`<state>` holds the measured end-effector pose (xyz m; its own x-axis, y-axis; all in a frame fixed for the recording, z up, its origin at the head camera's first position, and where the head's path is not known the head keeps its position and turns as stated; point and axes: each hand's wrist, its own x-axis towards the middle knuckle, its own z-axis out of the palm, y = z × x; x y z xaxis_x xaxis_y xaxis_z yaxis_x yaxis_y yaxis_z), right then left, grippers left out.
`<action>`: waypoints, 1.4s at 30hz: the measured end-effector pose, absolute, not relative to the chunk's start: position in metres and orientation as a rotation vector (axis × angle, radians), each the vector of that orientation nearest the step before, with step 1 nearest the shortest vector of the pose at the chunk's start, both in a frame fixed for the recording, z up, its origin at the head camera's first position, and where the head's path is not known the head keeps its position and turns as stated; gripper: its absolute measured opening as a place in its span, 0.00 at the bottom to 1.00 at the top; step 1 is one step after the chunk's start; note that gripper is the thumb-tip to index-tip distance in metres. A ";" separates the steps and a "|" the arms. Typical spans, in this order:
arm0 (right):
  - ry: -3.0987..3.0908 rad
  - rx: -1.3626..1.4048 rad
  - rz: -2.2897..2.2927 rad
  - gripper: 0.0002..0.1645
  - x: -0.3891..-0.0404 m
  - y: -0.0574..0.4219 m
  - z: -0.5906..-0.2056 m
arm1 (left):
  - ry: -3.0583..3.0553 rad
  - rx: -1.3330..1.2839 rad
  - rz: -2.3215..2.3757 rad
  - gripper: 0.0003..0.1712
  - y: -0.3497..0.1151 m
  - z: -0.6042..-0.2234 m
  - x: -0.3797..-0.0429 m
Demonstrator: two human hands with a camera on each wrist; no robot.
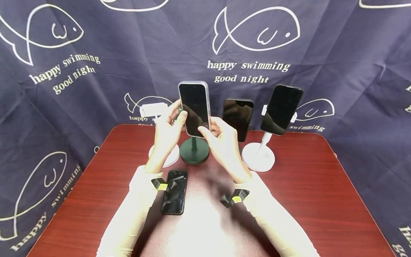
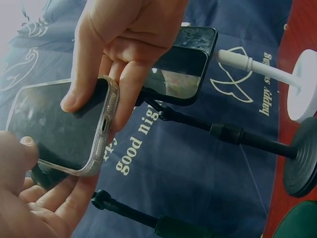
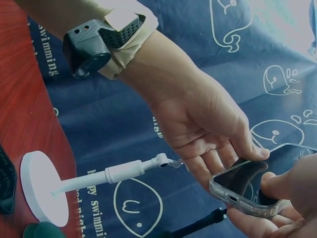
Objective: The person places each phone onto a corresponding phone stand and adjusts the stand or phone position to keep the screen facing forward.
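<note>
A dark-screened smartphone (image 1: pixel 194 109) in a clear case is held upright, tilted slightly, above a dark green phone stand (image 1: pixel 194 151). My left hand (image 1: pixel 168 132) grips its left edge, thumb in front and fingers behind. My right hand (image 1: pixel 224 142) grips the lower right corner, its thumb (image 2: pixel 74 99) on the screen. In the left wrist view, a green part, apparently the stand's clamp (image 2: pixel 47 177), shows behind the phone near my left fingers. The phone's back is hidden, so I cannot tell whether it sits in the clamp. In the right wrist view, the charging port (image 3: pixel 233 198) shows.
To the right, one phone (image 1: pixel 238 117) rests on a black stand (image 2: pixel 228 134) and another phone (image 1: pixel 282 109) on a white stand (image 1: pixel 258 157). A white stand (image 1: pixel 154 109) without a phone is behind my left hand. Another phone (image 1: pixel 174 192) lies on the red table (image 1: pixel 321 185).
</note>
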<state>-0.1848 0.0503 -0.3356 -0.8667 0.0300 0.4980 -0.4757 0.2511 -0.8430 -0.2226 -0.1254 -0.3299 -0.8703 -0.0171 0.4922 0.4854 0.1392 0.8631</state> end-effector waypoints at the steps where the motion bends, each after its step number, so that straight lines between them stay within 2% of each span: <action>1: -2.116 0.402 1.645 0.17 -0.185 0.050 -0.335 | -2.026 -0.454 -1.775 0.29 -0.125 -0.329 -0.223; 18: -2.158 0.507 1.686 0.17 -0.188 0.047 -0.333 | -1.953 -0.441 -1.723 0.21 -0.124 -0.324 -0.224; 30: -2.285 0.581 1.371 0.13 -0.187 0.047 -0.331 | -2.088 -0.439 -1.696 0.24 -0.131 -0.319 -0.223; 35: -2.293 0.591 1.322 0.11 -0.186 0.047 -0.329 | -2.144 -0.414 -1.643 0.21 -0.131 -0.314 -0.221; 42: -2.311 0.571 1.264 0.19 -0.183 0.051 -0.318 | -2.173 -0.403 -1.688 0.19 -0.133 -0.311 -0.217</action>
